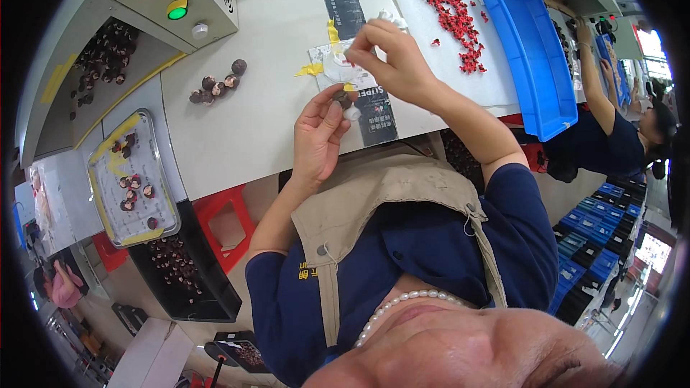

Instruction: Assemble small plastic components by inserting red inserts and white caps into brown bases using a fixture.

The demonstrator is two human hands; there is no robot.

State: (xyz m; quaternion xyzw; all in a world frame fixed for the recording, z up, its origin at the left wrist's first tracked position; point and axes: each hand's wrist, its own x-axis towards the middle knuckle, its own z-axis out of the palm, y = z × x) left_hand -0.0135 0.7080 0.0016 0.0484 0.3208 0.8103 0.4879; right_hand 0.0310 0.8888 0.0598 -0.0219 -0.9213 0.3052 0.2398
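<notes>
Head camera shows two hands over a white table point(266, 122). The left hand point(319, 136) pinches a dark brown ball point(343, 98) between its thumb and fingers, just on the near side of a clear round dish point(336, 70). A white round thing point(351, 113) sits right by the ball, on its near side; I can't tell what it is. The ball could slip and roll off the near edge of the table if the pinch got too loose. The right hand could bump the dish, since its fingertips are just over it. Small red bits point(453, 18) lie loose on the right, so a sweeping arm could scatter them. More balls point(214, 88) sit on the left and could roll if knocked.

The left arm comes up from the near side, with the palm turned partly up and the fingers curled. The right arm bends in from the right, with the wrist high. The right hand point(390, 52) has its thumb and pointing finger pressed together, pointing left; I can't tell if something tiny is between them.
</notes>
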